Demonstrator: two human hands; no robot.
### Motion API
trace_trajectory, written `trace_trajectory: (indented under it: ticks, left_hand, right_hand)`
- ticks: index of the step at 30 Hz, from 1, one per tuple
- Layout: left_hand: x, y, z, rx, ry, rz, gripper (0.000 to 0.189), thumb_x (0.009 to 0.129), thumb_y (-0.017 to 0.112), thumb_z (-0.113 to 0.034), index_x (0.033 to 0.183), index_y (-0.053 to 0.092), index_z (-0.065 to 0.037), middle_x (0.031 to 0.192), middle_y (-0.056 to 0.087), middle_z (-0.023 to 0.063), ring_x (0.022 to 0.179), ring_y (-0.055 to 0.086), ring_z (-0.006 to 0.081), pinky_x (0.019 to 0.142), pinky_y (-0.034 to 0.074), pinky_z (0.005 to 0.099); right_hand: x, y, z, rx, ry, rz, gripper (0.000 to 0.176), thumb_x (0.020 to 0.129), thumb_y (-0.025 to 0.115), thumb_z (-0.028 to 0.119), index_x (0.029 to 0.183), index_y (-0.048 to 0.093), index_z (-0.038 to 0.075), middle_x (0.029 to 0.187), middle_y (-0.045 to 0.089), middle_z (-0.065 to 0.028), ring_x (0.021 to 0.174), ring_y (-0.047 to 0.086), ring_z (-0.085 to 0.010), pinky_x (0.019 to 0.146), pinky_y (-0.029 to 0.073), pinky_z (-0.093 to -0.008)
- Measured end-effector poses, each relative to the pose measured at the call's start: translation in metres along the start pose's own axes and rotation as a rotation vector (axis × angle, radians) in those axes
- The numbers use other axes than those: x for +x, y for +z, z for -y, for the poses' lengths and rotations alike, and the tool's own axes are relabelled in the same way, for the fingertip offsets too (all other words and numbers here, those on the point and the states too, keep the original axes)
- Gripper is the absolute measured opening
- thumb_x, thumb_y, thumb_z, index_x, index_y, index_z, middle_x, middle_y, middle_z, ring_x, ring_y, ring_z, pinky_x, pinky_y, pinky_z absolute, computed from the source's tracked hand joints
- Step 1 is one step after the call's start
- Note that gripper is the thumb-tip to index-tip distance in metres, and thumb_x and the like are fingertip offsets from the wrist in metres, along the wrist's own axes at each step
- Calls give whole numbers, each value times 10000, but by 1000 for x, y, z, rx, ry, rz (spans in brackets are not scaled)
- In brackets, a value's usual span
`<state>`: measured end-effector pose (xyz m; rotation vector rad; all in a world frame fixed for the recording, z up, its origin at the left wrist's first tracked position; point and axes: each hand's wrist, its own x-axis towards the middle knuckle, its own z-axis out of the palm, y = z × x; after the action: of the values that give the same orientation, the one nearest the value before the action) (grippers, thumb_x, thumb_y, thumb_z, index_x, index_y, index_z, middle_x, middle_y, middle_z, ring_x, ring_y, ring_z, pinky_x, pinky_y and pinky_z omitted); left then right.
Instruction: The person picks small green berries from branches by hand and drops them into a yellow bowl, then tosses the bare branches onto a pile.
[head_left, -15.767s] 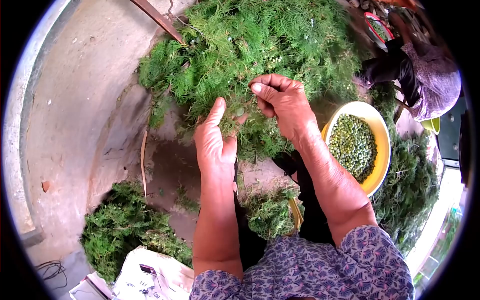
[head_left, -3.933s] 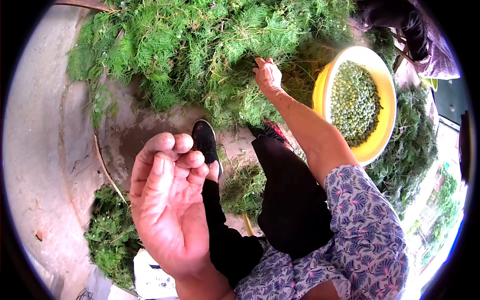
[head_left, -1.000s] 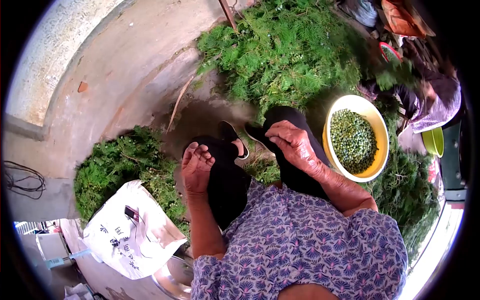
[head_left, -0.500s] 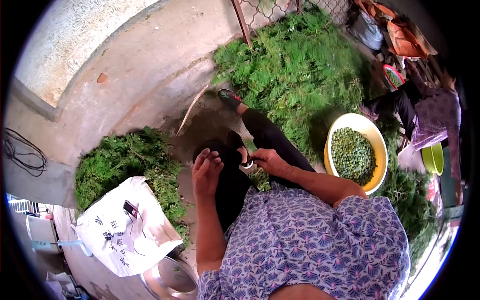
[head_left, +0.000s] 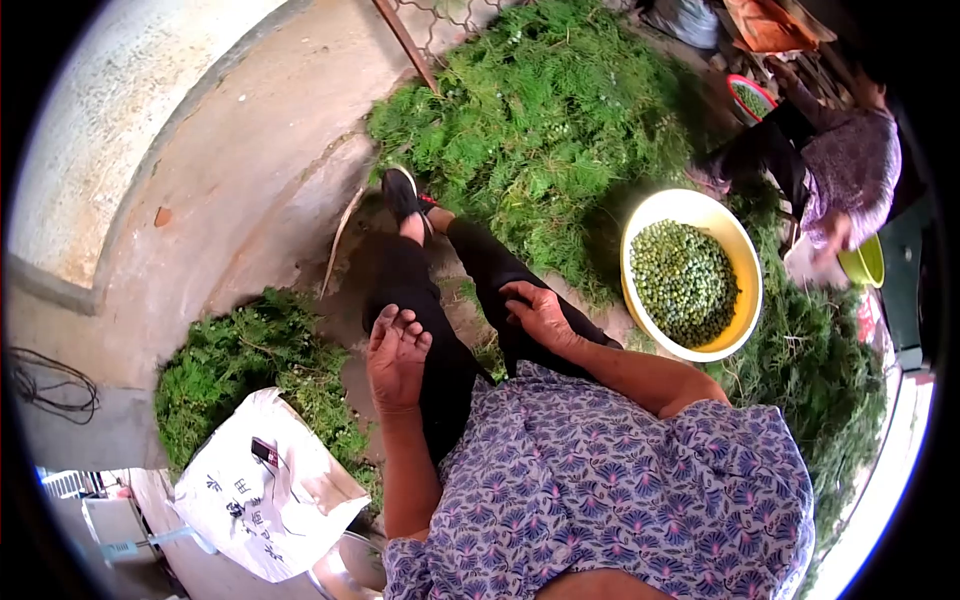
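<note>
On concrete ground, toward left edge: small heap of green feathery sprigs [head_left: 240,355], white printed plastic bag [head_left: 265,490] touching its near side. Left hand [head_left: 397,355] released, palm up, fingers loosely curled, resting on black trouser leg [head_left: 425,300]. Right hand [head_left: 540,315] back up on other leg, fingers bent onto cloth; whether pinching anything, cannot tell. Big heap of green sprigs [head_left: 540,110] at far edge, beyond black shoe [head_left: 400,190]. Round yellow plastic bowl of green berries [head_left: 690,205] just right of right hand, against big heap. Another person's purple sleeve [head_left: 850,165] in far right corner.
</note>
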<state>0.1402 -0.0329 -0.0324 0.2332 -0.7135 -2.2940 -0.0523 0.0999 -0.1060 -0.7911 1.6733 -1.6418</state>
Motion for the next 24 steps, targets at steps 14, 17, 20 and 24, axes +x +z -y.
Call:
trace_trajectory:
  ticks: [14, 17, 20, 24]
  left_hand:
    - [61, -69, 68, 180, -507, -186, 342, 882, 523, -240, 1168, 475, -58, 1059, 570, 92, 882, 559, 191, 763, 465, 337]
    - [81, -68, 71, 181, -556, -106, 355, 870, 549, -230, 1168, 474, -51, 1049, 587, 110, 864, 587, 207, 735, 480, 330]
    - [101, -80, 73, 144, -542, -107, 388, 845, 587, -208, 1179, 469, -50, 1072, 576, 116, 896, 582, 212, 732, 482, 329]
    - [110, -78, 76, 30, -568, -88, 436, 817, 611, -177, 1197, 457, -26, 1117, 543, 146, 941, 570, 234, 759, 485, 337]
  right_hand:
    - [23, -37, 15, 203, 186, -189, 232, 837, 507, 9, 1065, 547, -9, 779, 589, -55, 615, 579, -99, 565, 488, -229]
    - [50, -59, -7, 166, 317, -301, 245, 815, 509, 26, 1050, 553, -25, 734, 596, -69, 588, 580, -107, 545, 489, -238]
    - [80, -76, -41, 15, 380, -285, 237, 805, 526, 33, 1028, 562, -39, 727, 600, -75, 569, 581, -110, 513, 487, -244]
    - [132, -94, -85, -145, 389, -252, 250, 794, 536, 27, 1031, 574, -43, 811, 633, -103, 579, 603, -134, 476, 495, -250]
